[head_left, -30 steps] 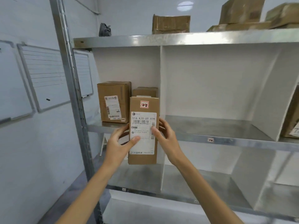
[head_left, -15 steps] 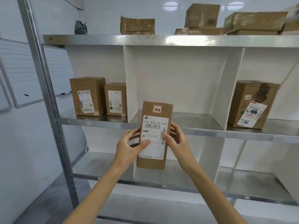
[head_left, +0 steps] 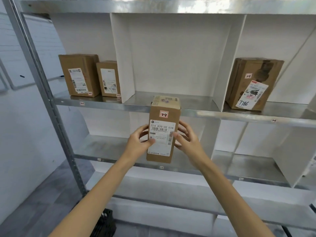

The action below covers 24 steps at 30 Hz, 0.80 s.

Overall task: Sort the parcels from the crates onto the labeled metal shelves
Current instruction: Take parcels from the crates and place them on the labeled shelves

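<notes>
head view: large parcel (head_left: pixel 79 75) and small parcel (head_left: pixel 108 78) are stood in the left compartment of the metal shelf (head_left: pixel 222 115); scuffed parcel (head_left: pixel 253 84) in the right. labelled parcel (head_left: pixel 163 130) is held upright before the middle compartment, gripped between left hand (head_left: pixel 138 142) and right hand (head_left: pixel 187 139).

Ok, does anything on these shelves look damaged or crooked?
The parcel in the right compartment stands out: dark blotches mark its upper front, and its white label, with 7786 handwritten on it, is stuck on at a slant. The held parcel looks intact.
</notes>
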Tool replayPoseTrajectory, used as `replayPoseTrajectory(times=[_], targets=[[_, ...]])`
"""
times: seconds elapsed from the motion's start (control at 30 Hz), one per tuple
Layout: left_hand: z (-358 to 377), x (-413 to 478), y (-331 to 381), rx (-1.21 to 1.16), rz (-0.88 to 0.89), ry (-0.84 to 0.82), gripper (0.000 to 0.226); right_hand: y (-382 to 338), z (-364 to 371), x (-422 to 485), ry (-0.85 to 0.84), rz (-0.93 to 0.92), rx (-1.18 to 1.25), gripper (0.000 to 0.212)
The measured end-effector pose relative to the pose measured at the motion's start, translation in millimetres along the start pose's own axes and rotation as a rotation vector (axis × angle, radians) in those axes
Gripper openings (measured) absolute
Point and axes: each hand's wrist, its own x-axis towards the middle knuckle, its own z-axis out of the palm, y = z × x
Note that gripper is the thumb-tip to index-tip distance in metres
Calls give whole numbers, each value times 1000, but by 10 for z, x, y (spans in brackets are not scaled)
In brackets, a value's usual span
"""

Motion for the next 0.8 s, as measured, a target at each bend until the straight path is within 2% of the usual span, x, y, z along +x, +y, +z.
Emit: replayPoseTrajectory(times=[0.13, 0.2, 0.27, 0.37, 0.5, 0.6, 0.7, 0.8], targets=[[-15, 151, -163, -243, -196, -48, 36, 163, -1, 130, 4, 140, 130, 25], [-1, 241, -255, -329, -274, -45, 31, 299, 7, 221, 29, 179, 140, 29], [24, 368, -370, -321, -365, -80, 41, 450, 35, 343, 49, 211, 112, 35], [9, 638, -600, -184, -511, -224, 66, 695, 93, 570, 93, 273, 50, 39], [-65, 1071, -894, -47, -592, -348, 90, 1014, 169, 919, 149, 394, 39, 45], [-76, 1336, -1065, 7, -611, -414, 78, 1199, 240, 1190, 167, 495, 29, 61], [-81, 1608, -1292, -6, -640, -446, 60, 1353, 286, 1422, 178, 569, 10, 62], [-86, 1862, -1568, -16, -643, -479, 58, 1505, 297, 1618, 149, 632, 23, 62]])
